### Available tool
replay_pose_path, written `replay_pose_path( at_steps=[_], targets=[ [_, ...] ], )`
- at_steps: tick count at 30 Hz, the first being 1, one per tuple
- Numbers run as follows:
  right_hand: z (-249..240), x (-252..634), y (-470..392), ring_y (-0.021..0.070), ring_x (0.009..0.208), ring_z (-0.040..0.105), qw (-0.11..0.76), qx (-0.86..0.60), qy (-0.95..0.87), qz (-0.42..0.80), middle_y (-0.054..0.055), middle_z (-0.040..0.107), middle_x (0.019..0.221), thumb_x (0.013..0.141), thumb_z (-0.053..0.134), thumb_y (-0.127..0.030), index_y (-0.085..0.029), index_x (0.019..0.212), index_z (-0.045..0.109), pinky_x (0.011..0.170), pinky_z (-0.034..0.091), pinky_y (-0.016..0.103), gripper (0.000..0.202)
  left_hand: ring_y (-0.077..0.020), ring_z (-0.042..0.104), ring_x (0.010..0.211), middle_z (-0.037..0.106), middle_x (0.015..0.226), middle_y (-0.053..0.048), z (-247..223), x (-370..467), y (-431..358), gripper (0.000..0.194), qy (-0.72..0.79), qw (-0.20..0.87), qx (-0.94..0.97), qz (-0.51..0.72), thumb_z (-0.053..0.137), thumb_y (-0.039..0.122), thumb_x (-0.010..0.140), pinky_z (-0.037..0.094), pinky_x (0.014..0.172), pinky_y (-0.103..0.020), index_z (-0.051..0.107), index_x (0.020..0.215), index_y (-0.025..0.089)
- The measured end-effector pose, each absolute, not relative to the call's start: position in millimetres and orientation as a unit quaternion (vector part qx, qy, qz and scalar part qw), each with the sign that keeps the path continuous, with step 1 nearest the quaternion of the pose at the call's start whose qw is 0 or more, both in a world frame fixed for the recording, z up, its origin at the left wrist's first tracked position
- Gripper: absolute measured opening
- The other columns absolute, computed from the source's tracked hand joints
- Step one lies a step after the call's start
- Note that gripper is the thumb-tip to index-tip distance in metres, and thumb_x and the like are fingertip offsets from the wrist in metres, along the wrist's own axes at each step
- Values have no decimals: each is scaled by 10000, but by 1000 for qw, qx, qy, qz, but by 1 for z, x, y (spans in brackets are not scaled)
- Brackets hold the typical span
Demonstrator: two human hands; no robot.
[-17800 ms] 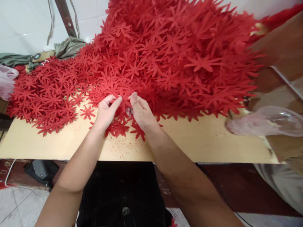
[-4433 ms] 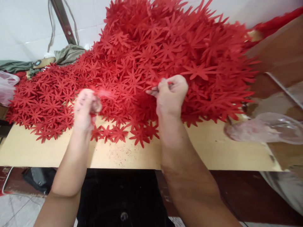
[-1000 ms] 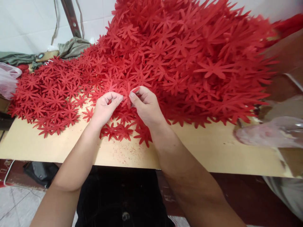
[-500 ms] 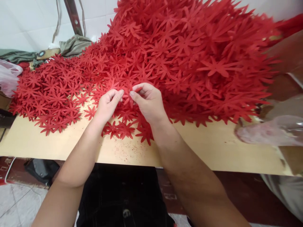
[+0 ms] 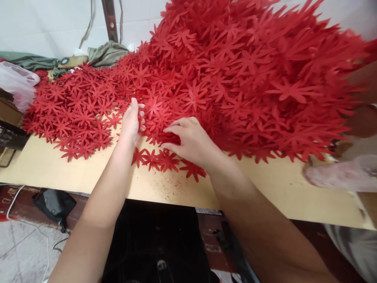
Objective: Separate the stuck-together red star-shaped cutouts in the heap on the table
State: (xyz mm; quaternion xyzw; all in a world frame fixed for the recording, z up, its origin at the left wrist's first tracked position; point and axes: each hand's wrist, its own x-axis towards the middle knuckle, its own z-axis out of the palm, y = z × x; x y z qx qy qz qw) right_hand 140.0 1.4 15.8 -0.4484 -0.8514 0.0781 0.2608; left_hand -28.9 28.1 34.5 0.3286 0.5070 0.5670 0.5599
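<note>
Head view: a large heap of red flower cut-outs (image 5: 235, 70) is seen banked high at the back right of the tan worktop (image 5: 265, 188) and thinning to a flat spread (image 5: 73, 118) toward the left. A loose row of single flowers (image 5: 165, 161) is laid at the near edge of the heap, with red crumbs scattered on the bare board just in front.

The left hand (image 5: 131, 125) is stretched out with fingers straight and open, its tips laid on the flowers at the foot of the heap; nothing is gripped by it. The right hand (image 5: 191, 141) is spread palm down, fingers parted and slightly curled, resting on the flowers just beside the left hand; no piece is seen pinched in it.

The cut-outs are judged to be thin, very light and soft, probably felt or foam sheet, with narrow petals that bend and catch on one another. A single one is best taken at its centre or by 1 petal between thumb and forefinger, since neighbouring pieces are likely to be dragged along by a broad grasp. Breakage is not expected, though creasing or tearing of a slender petal is possible under a hard pull.

A clear plastic bag (image 5: 341, 177) is seen at the right edge, a pinkish bag (image 5: 17, 82) at the far left, and green cloth (image 5: 106, 53) behind the spread.
</note>
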Motion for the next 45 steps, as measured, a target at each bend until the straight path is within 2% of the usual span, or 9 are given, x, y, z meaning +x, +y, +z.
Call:
replay_pose_path(
  at_steps=[4,11,16,21,28,34,39,43,45],
  targets=[
    [10,136,4,237,846,536,263,-478,-835,66,96,651,840,783,574,-173,-187,724,639,827,432,427,89,-29,296,351,408,494,59,40,-29,26,582,470,616,254,579,409,758,741,177,323,-174,529,741,189],
    [33,138,32,206,677,526,367,-586,-720,66,57,576,724,849,472,-261,-218,825,532,677,418,366,77,-39,351,359,459,513,39,38,-39,28,553,401,672,195,591,349,660,843,239,348,-180,589,819,162],
    [34,146,70,212,819,569,431,-589,-682,42,121,583,988,850,477,-233,-198,1013,510,797,446,397,170,-55,375,412,471,574,32,40,-40,26,426,408,655,180,610,315,458,906,296,436,-190,610,895,149],
    [58,139,73,304,1138,482,456,-585,-670,-30,206,490,1234,731,677,-313,-138,1155,529,1009,347,489,482,-105,521,591,538,704,-9,40,-38,26,429,430,619,192,629,303,463,915,412,601,-236,590,899,144],
    [36,82,27,180,718,565,339,-474,-787,200,56,617,777,760,630,-385,-178,826,574,695,456,331,224,-149,570,729,546,762,-36,32,-32,27,445,455,563,344,598,365,604,873,451,664,-276,573,901,212],
    [21,92,51,165,634,537,383,-517,-744,177,23,569,628,831,517,-249,-193,689,532,655,428,321,154,-112,486,625,522,746,-28,33,-29,28,443,468,548,391,573,367,592,883,383,584,-245,602,904,217],
    [39,124,80,247,937,592,376,-603,-692,126,135,635,947,872,501,-454,-127,937,600,870,432,422,347,-74,413,583,497,779,-11,31,-27,28,395,450,528,410,592,401,510,907,304,559,-227,625,838,192],
    [58,148,57,359,1257,416,307,-667,-677,48,291,406,1352,694,743,-402,6,1352,355,1056,293,497,866,-82,471,637,536,784,-6,26,-30,31,260,473,475,423,609,534,424,867,332,585,-224,622,805,188],
    [58,154,25,364,1227,435,304,-578,-757,15,255,481,1304,736,690,-446,-51,1337,411,1051,293,550,772,-103,533,725,566,804,-5,25,-32,33,215,490,449,422,616,596,405,829,368,619,-223,615,793,194]
  ],
)
